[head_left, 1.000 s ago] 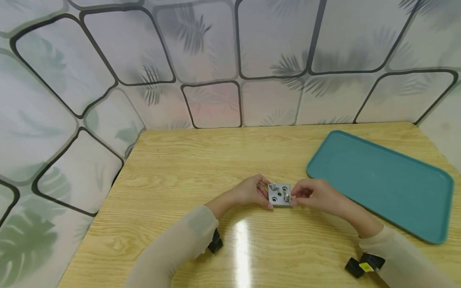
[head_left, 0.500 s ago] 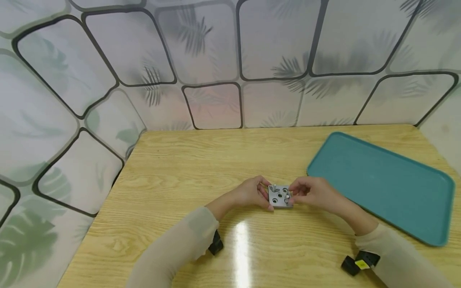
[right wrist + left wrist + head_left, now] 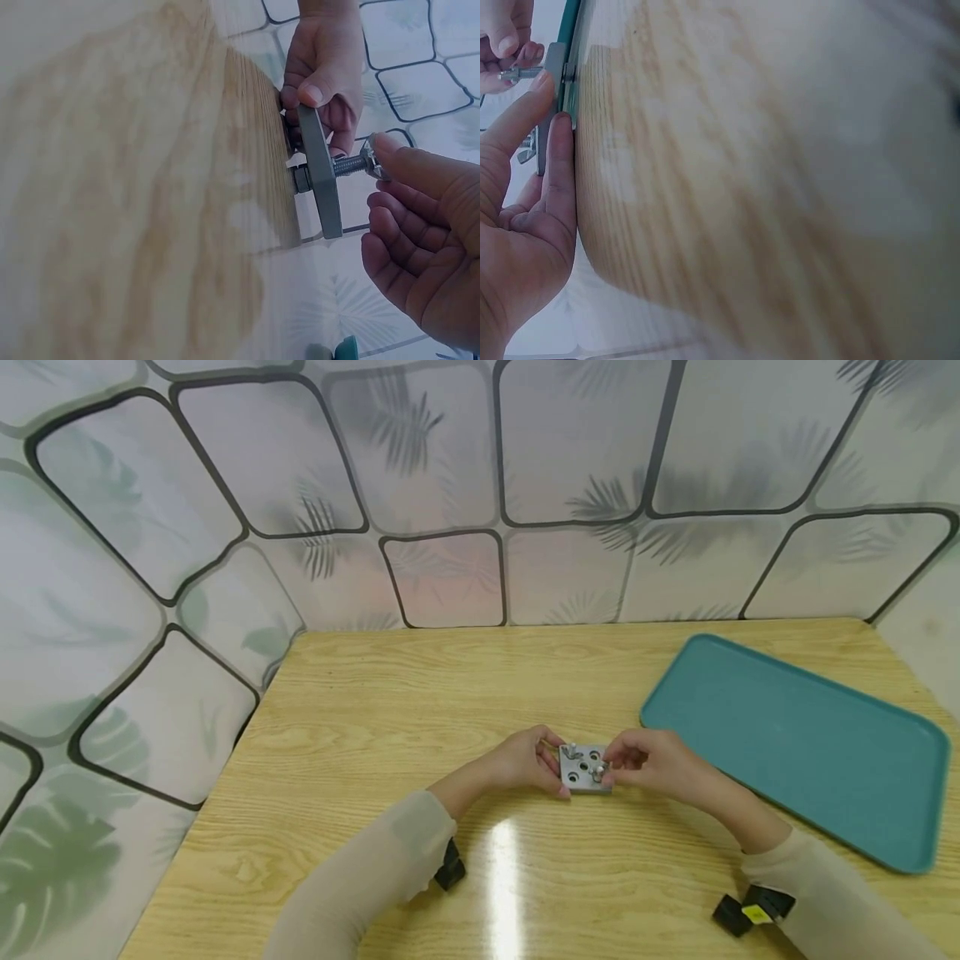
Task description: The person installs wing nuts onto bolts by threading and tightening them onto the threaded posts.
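A small square metal plate (image 3: 584, 787) with several holes is held just above the table by my left hand (image 3: 525, 762), thumb and fingers gripping its left side. Through the plate's right part runs a bolt (image 3: 349, 166); its hex head (image 3: 301, 178) shows on the underside. At the threaded end sits a wing nut (image 3: 370, 159), pinched between thumb and fingers of my right hand (image 3: 658, 764). A second wing nut (image 3: 526, 153) sits on another bolt near the left hand, seen at the plate's upper left in the head view.
A teal tray (image 3: 795, 752) lies at the right of the wooden table (image 3: 420, 693), behind the right forearm. Patterned cloth (image 3: 562, 572) covers the wall behind and at the left. Black wrist cameras are strapped under both sleeves.
The right hand has shifted slightly left, its fingers now closer over the lower-right bolt and wing nut. The left hand and the plate have hardly moved.
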A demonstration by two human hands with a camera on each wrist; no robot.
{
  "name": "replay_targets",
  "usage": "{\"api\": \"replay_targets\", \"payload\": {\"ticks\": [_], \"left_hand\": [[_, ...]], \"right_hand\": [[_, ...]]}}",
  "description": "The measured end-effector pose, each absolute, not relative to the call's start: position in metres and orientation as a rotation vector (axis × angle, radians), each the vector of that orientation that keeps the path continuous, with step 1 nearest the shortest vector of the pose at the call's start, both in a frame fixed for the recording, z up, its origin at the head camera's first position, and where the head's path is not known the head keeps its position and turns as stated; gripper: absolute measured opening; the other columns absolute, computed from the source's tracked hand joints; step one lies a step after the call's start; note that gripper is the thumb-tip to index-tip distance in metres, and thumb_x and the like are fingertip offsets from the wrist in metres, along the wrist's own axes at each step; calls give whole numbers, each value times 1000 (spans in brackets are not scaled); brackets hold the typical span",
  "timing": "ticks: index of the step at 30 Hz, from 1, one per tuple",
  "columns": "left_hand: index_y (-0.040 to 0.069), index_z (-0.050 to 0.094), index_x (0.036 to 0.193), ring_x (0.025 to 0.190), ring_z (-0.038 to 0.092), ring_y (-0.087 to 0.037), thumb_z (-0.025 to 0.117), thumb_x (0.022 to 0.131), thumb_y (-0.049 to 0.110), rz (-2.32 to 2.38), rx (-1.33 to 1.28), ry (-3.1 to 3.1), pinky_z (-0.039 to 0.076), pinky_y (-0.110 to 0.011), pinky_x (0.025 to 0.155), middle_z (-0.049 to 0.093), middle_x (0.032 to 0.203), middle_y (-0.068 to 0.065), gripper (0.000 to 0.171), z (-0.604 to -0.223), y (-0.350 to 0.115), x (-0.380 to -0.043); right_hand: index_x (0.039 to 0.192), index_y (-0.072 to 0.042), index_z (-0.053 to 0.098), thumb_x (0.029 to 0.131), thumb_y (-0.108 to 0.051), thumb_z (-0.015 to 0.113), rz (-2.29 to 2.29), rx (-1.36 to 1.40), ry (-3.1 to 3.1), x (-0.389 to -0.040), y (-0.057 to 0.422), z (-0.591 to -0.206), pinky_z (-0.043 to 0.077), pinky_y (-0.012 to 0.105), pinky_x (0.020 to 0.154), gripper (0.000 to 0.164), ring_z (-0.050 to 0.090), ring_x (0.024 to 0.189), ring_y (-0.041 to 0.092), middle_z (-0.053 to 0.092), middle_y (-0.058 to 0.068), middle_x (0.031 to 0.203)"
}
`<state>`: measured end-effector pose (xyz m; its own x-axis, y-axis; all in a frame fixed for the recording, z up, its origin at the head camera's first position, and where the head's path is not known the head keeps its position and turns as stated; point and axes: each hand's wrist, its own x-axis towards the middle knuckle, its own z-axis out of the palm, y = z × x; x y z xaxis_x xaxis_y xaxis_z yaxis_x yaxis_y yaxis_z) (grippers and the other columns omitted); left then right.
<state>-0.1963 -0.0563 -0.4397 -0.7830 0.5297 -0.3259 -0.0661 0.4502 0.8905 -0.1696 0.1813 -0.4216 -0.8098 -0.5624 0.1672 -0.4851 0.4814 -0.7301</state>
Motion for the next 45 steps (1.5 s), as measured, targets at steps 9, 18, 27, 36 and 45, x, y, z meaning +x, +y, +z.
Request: {"api": "replay_targets", "payload": {"ticks": [9, 18, 27, 36, 45], "left_hand": [[2, 49, 121, 74, 62, -13, 85, 65, 3, 1329, 379, 2140, 48, -22, 68, 66, 84, -5, 67, -441, -56, -197], [3, 48, 122, 74, 62, -12, 86, 65, 5, 1324, 383, 2137, 50, -22, 69, 66, 84, -3, 68, -440, -56, -197], [4, 49, 122, 75, 62, -12, 86, 66, 7, 1306, 377, 2141, 49, -22, 68, 66, 85, -3, 67, -437, -57, -196], [3, 49, 121, 74, 62, -12, 86, 65, 6, 1311, 377, 2143, 49, -22, 68, 66, 85, -3, 67, -437, -56, -197], [3, 49, 121, 74, 62, -13, 86, 65, 6, 1309, 382, 2139, 49, -22, 69, 66, 85, -3, 68, -438, -56, -197]], "right_hand": [[87, -9, 68, 78, -16, 77, -1219, -886, 2576, -163, 184, -417, 46, 23, 52, 15, 51, 61, 0, 60, -8, 71], [89, -3, 67, 76, -7, 78, -1247, -896, 2670, -165, 183, -418, 45, 22, 51, 17, 51, 61, 0, 59, -5, 71], [89, -3, 67, 72, -14, 81, -1187, -904, 2718, -167, 176, -416, 45, 22, 53, 25, 51, 62, 0, 61, -5, 73], [88, -6, 67, 74, -13, 80, -1185, -900, 2687, -167, 179, -418, 45, 23, 53, 20, 50, 60, 0, 60, -7, 71], [87, -8, 67, 75, -17, 79, -1167, -943, 2653, -161, 183, -419, 45, 22, 51, 18, 49, 60, -2, 58, -10, 70]]}}
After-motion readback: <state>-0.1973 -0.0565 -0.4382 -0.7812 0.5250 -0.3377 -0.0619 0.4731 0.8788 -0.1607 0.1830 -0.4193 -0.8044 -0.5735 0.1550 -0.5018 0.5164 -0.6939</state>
